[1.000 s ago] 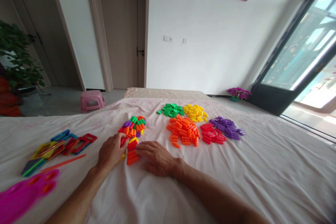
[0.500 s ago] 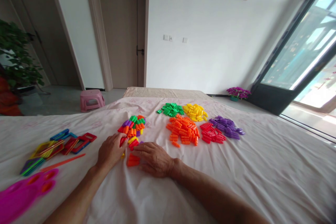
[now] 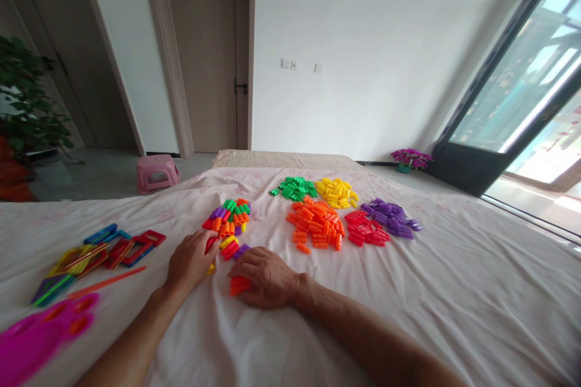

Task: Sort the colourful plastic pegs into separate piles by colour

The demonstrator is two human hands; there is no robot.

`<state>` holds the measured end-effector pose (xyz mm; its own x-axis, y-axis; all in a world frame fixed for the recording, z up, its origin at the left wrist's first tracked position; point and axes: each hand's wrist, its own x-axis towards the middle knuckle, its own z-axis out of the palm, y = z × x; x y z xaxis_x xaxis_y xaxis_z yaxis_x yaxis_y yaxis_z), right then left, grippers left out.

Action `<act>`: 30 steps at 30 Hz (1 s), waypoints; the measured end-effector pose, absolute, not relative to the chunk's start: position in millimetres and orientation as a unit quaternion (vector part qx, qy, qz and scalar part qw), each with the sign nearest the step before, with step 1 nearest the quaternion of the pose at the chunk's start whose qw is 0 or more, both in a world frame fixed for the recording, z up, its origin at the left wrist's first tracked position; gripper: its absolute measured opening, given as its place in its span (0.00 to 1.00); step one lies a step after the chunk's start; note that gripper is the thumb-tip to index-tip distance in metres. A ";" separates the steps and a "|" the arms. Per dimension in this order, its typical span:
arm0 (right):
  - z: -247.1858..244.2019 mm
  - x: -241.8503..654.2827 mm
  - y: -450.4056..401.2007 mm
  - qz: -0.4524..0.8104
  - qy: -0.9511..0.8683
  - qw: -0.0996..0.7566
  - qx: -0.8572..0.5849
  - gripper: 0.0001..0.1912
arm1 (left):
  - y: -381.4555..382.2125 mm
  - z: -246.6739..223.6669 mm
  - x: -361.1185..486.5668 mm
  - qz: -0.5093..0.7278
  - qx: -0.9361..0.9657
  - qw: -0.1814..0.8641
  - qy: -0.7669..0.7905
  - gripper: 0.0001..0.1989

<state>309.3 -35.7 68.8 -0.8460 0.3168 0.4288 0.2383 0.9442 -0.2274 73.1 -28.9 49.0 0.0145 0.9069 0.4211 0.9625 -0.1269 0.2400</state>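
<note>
**Coloured pieces on a surface: placement and clearance**

The cloth-covered surface [image 3: 454,290] carries all pieces. Towards its far edge, the orange pile [image 3: 315,221], purple pile [image 3: 393,219], green pile [image 3: 295,188], yellow pile [image 3: 336,193] and red pile [image 3: 365,228] sit close together, apparently to keep colours apart. Right hand [image 3: 267,278]: cupped low over orange pieces [image 3: 239,286], probably to keep them together; closure cannot be told. Left hand [image 3: 191,257]: fingers bent at a red piece [image 3: 210,245], near the mixed cluster [image 3: 229,217], possibly steadying; grip cannot be told.

Clearance: widest towards the right edge; reduced towards the left edge by the pink plastic piece [image 3: 31,344] and frames [image 3: 100,248]; narrower between cluster and orange pile; tightest between the hands.
</note>
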 end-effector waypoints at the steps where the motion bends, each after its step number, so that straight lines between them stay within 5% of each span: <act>1: 68.8 311.3 -34.0 0.083 -0.952 0.249 -0.156 0.20 | -28.8 48.6 72.8 -0.244 -0.710 0.055 -0.658 0.14; 9: 71.4 357.7 13.0 0.006 -0.835 0.406 -0.372 0.23 | -29.3 48.6 70.9 -0.254 -0.710 0.032 -0.656 0.14; 19: 79.8 435.6 54.8 -0.141 -0.657 0.443 -0.593 0.22 | -29.2 51.0 73.3 -0.256 -0.706 0.032 -0.660 0.13; 30: 67.6 402.5 41.0 -0.083 -0.771 0.446 -0.446 0.19 | -27.2 46.5 71.4 -0.261 -0.717 0.029 -0.646 0.17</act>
